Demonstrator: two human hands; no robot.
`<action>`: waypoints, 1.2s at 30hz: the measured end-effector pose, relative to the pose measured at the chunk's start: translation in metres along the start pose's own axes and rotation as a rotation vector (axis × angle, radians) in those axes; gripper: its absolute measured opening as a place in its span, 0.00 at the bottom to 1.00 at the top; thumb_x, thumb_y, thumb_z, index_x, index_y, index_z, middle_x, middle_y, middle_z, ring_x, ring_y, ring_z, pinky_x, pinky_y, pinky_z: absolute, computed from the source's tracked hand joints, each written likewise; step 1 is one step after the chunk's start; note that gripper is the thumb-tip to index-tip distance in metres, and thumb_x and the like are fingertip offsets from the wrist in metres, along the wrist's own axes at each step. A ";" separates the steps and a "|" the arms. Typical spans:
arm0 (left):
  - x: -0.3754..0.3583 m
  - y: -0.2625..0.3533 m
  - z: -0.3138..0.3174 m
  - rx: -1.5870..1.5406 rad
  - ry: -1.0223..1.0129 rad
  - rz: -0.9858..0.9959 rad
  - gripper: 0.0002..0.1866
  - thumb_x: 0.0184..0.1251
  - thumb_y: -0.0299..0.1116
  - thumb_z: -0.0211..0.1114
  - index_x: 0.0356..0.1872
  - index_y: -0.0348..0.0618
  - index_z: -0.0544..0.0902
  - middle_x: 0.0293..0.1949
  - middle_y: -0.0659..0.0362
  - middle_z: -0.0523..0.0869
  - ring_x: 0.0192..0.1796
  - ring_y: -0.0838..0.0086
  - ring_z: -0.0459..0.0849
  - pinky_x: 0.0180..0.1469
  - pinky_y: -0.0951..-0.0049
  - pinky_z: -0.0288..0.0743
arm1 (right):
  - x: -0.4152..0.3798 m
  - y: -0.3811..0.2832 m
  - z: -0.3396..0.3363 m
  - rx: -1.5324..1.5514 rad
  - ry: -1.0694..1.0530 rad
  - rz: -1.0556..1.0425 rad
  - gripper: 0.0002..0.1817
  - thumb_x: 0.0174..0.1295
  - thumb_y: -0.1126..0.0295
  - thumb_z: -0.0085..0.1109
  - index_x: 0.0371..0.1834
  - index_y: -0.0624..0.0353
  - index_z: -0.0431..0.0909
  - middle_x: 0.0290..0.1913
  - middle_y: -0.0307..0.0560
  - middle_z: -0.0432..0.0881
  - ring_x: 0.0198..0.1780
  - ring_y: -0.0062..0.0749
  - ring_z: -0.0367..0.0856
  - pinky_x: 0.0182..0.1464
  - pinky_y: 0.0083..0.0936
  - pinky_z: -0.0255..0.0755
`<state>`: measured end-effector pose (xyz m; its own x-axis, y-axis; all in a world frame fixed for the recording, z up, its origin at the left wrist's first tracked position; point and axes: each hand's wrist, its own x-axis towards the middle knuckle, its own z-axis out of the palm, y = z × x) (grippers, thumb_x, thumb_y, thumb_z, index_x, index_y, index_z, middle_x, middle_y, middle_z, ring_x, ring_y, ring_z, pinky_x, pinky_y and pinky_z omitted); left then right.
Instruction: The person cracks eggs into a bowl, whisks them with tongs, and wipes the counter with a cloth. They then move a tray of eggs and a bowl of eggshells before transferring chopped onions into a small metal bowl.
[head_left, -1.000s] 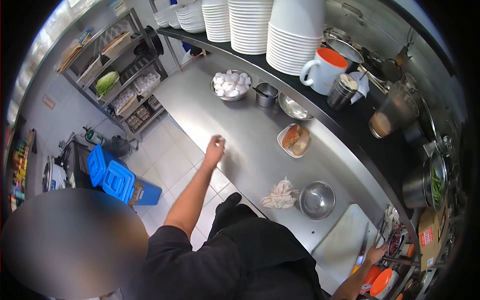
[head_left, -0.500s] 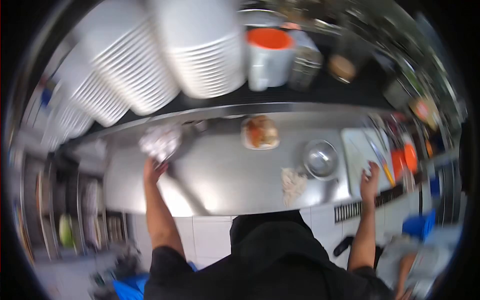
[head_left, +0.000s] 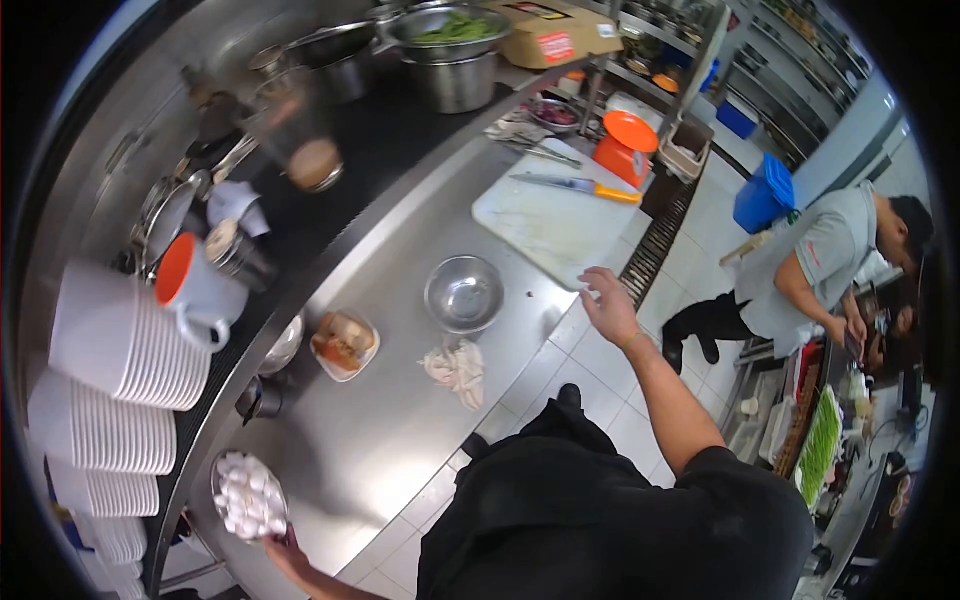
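At the far left end of the counter, my left hand [head_left: 287, 553] grips the rim of a bowl of white rounded pieces [head_left: 248, 497], too small to name for sure. My right hand [head_left: 608, 300] hovers by the near corner of the white cutting board [head_left: 545, 215], fingers apart and nothing in them. On the board lies a knife [head_left: 578, 187] with a yellow handle. Between my hands are a shiny steel bowl [head_left: 464, 294], a crumpled cloth [head_left: 456, 372] and a square white dish [head_left: 347, 374] with orange-brown food.
Stacked white bowls [head_left: 125, 340] and a white mug [head_left: 200, 285] with an orange inside line the raised shelf [head_left: 330, 225]. An orange scale [head_left: 627, 145] stands beyond the board. To the right, a person [head_left: 825, 250] in a grey shirt works at another counter, near a blue bin [head_left: 765, 195].
My view has swung to the right, bringing the co-worker and far kitchen into sight. My left hand still holds the bowl of white pieces; my right hand remains by the board.
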<state>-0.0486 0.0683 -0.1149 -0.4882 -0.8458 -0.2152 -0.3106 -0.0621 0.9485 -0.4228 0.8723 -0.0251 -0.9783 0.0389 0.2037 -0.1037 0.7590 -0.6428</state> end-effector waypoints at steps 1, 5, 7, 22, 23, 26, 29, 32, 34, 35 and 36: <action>-0.030 0.032 0.004 -0.115 0.067 -0.118 0.27 0.81 0.48 0.58 0.65 0.35 0.80 0.58 0.52 0.82 0.60 0.63 0.82 0.63 0.59 0.85 | 0.000 0.005 -0.003 0.027 -0.001 0.004 0.15 0.71 0.71 0.66 0.58 0.58 0.84 0.64 0.50 0.81 0.52 0.39 0.88 0.47 0.31 0.86; -0.087 0.064 -0.014 -0.097 0.025 -0.282 0.24 0.79 0.48 0.59 0.61 0.37 0.83 0.54 0.55 0.86 0.54 0.66 0.86 0.54 0.63 0.87 | 0.004 0.022 -0.013 0.195 -0.042 0.018 0.15 0.71 0.71 0.66 0.58 0.59 0.84 0.63 0.50 0.82 0.51 0.38 0.88 0.47 0.30 0.86; -0.146 0.091 0.019 -0.036 -0.008 -0.248 0.23 0.79 0.48 0.60 0.60 0.39 0.84 0.53 0.56 0.88 0.52 0.67 0.88 0.51 0.63 0.87 | 0.007 0.031 -0.017 0.311 -0.117 0.016 0.16 0.71 0.72 0.65 0.61 0.59 0.83 0.63 0.51 0.81 0.49 0.36 0.88 0.47 0.29 0.85; -0.438 0.223 0.547 -0.113 -0.723 -0.326 0.22 0.74 0.29 0.57 0.64 0.26 0.79 0.59 0.48 0.88 0.58 0.61 0.90 0.61 0.60 0.84 | 0.083 0.076 -0.176 0.933 -0.498 0.147 0.23 0.77 0.67 0.63 0.73 0.58 0.75 0.58 0.47 0.82 0.44 0.23 0.81 0.47 0.26 0.80; -0.446 0.229 0.577 -0.094 -0.766 -0.346 0.22 0.75 0.29 0.57 0.65 0.27 0.79 0.59 0.48 0.88 0.58 0.61 0.90 0.59 0.59 0.85 | 0.092 0.084 -0.191 0.906 -0.497 0.182 0.24 0.79 0.66 0.61 0.75 0.58 0.73 0.59 0.46 0.81 0.45 0.22 0.81 0.46 0.25 0.80; -0.454 0.239 0.660 0.037 -0.934 -0.338 0.22 0.76 0.30 0.56 0.66 0.30 0.78 0.57 0.49 0.89 0.54 0.62 0.91 0.53 0.59 0.89 | 0.122 0.120 -0.226 0.805 -0.408 0.269 0.25 0.81 0.66 0.57 0.77 0.60 0.70 0.60 0.47 0.79 0.44 0.22 0.81 0.44 0.24 0.80; -0.473 0.247 0.755 0.145 -1.034 -0.323 0.22 0.75 0.28 0.54 0.67 0.32 0.78 0.55 0.51 0.89 0.50 0.64 0.92 0.51 0.62 0.90 | 0.146 0.181 -0.238 0.677 -0.204 0.237 0.23 0.76 0.71 0.59 0.72 0.61 0.73 0.55 0.52 0.81 0.40 0.27 0.81 0.43 0.27 0.79; -0.493 0.254 0.837 0.222 -1.166 -0.221 0.21 0.76 0.29 0.55 0.65 0.33 0.81 0.53 0.53 0.90 0.49 0.70 0.91 0.47 0.67 0.89 | 0.169 0.218 -0.269 0.564 -0.100 0.373 0.23 0.73 0.74 0.59 0.71 0.61 0.73 0.52 0.51 0.82 0.38 0.30 0.82 0.43 0.28 0.79; -0.509 0.246 0.899 0.237 -1.290 -0.172 0.22 0.75 0.27 0.54 0.67 0.33 0.79 0.53 0.53 0.89 0.48 0.71 0.91 0.48 0.68 0.89 | 0.188 0.251 -0.292 0.420 0.007 0.396 0.25 0.70 0.76 0.60 0.71 0.61 0.73 0.53 0.51 0.83 0.37 0.28 0.81 0.41 0.27 0.79; -0.518 0.239 0.928 0.235 -1.353 -0.130 0.22 0.75 0.26 0.54 0.67 0.33 0.79 0.54 0.53 0.89 0.48 0.71 0.91 0.48 0.68 0.89 | 0.192 0.272 -0.302 0.344 0.039 0.410 0.27 0.69 0.76 0.61 0.72 0.60 0.71 0.55 0.50 0.83 0.36 0.24 0.80 0.40 0.25 0.78; -0.529 0.244 0.956 0.237 -1.412 -0.085 0.22 0.75 0.25 0.54 0.68 0.33 0.79 0.54 0.53 0.88 0.48 0.70 0.91 0.48 0.68 0.89 | 0.199 0.286 -0.313 0.274 0.069 0.426 0.29 0.69 0.77 0.61 0.74 0.59 0.70 0.57 0.48 0.83 0.34 0.20 0.78 0.38 0.22 0.78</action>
<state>-0.6461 1.0072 0.0082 -0.8048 0.3898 -0.4476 -0.4366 0.1222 0.8913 -0.5913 1.3010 0.0632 -0.9307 0.3579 -0.0759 0.2493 0.4686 -0.8475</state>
